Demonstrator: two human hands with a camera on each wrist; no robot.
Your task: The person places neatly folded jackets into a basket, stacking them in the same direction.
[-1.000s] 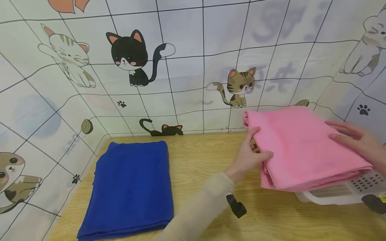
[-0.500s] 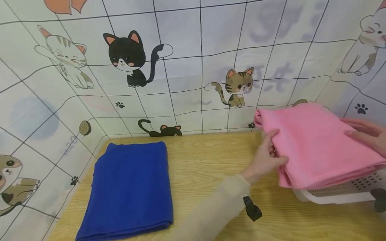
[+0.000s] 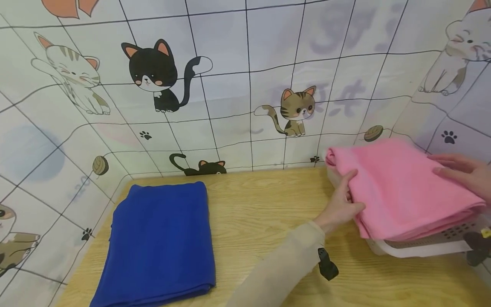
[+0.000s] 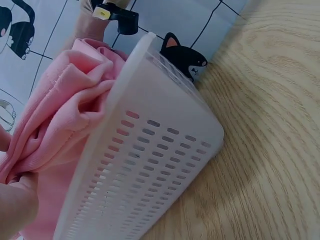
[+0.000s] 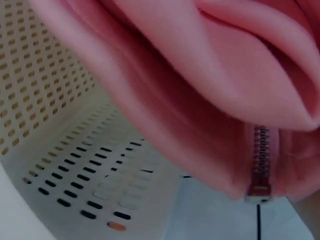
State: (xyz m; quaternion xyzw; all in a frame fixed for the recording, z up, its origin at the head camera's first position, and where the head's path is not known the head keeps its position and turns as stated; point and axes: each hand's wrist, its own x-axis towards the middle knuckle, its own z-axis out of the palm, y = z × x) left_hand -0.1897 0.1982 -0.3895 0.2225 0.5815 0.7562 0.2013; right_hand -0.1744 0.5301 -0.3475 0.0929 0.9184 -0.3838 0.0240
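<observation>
A folded pink garment [image 3: 399, 192] lies level over the mouth of a white plastic basket [image 3: 426, 249] at the right. My left hand [image 3: 343, 202] grips its left edge, thumb on top and the other fingers curled beneath. At the opposite edge my right hand [image 3: 466, 172] holds the fold, with its thumb over the top. The left wrist view shows bunched pink layers [image 4: 65, 110] just over the basket's slotted wall [image 4: 155, 145]. In the right wrist view a metal zip [image 5: 261, 160] hangs from the garment, and the basket's perforated inside [image 5: 95, 175] shows below.
A folded blue cloth [image 3: 157, 243] lies flat on the wood-grain table [image 3: 261, 204] at the left. Behind and on both sides stand walls covered with a cat-print grid sheet [image 3: 230, 94]. The basket sits close to the right-hand wall.
Both hands have carried the pink garment rightward until it covers the basket, then slightly lower. The blue cloth stays in place; the head view has shifted a little.
</observation>
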